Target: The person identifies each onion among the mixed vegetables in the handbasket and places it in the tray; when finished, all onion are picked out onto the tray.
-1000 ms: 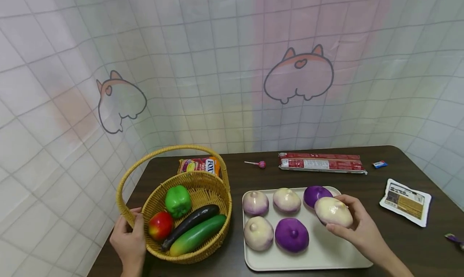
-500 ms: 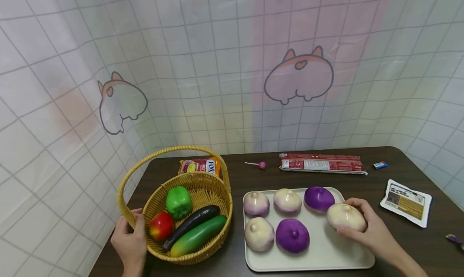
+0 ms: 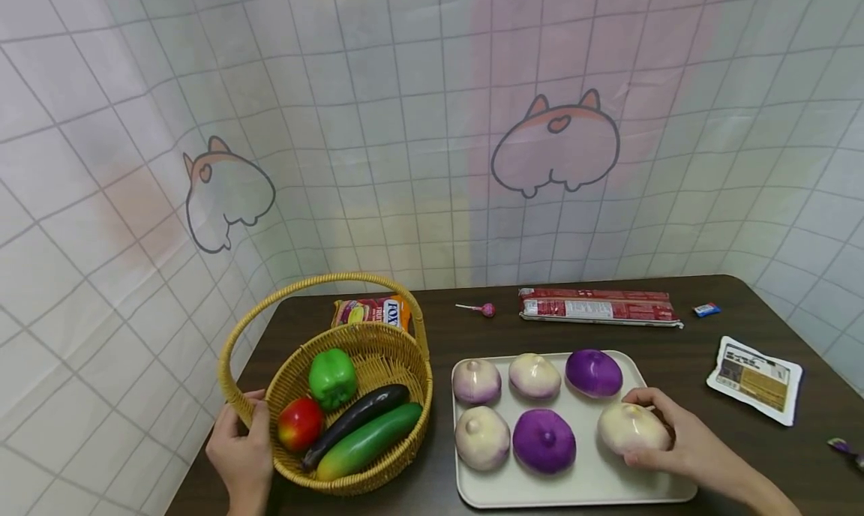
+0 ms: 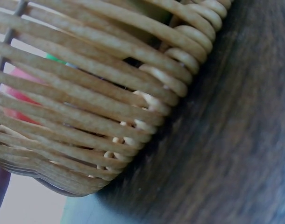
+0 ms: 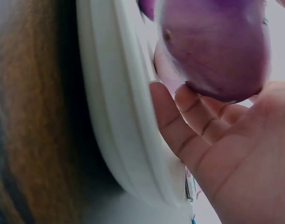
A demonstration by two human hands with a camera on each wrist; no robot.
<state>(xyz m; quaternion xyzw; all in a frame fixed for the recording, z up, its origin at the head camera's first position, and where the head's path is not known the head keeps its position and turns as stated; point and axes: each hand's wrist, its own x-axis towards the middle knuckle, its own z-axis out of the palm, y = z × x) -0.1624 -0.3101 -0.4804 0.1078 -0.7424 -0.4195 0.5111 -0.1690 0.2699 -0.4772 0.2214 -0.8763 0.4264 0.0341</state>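
In the head view my right hand (image 3: pixel 678 441) holds a cream onion (image 3: pixel 633 428) between thumb and fingers, low over the right front of the white tray (image 3: pixel 574 492). Its purple underside shows in the right wrist view, where the fingers (image 5: pixel 194 126) reach beneath the onion (image 5: pixel 215 46). Also on the tray are two purple onions, one (image 3: pixel 594 373) behind and one (image 3: pixel 544 441) in front, and several cream ones (image 3: pixel 482 436). My left hand (image 3: pixel 241 448) grips the left side of the wicker basket (image 3: pixel 398 456) near the handle base; most of that hand is hidden in the left wrist view.
The basket contains a green bell pepper (image 3: pixel 333 379), a red fruit (image 3: pixel 301 424), an eggplant (image 3: pixel 358 422) and a green cucumber-like vegetable (image 3: pixel 371 441). Behind stand a snack bag (image 3: pixel 367 311), a lollipop (image 3: pixel 486 310) and long red packets (image 3: pixel 601 306). A white-edged pouch (image 3: pixel 756 379) lies right.
My right hand has carried the cream onion rightward, then down and slightly left over the tray's right front. The left hand and basket have stayed in place.
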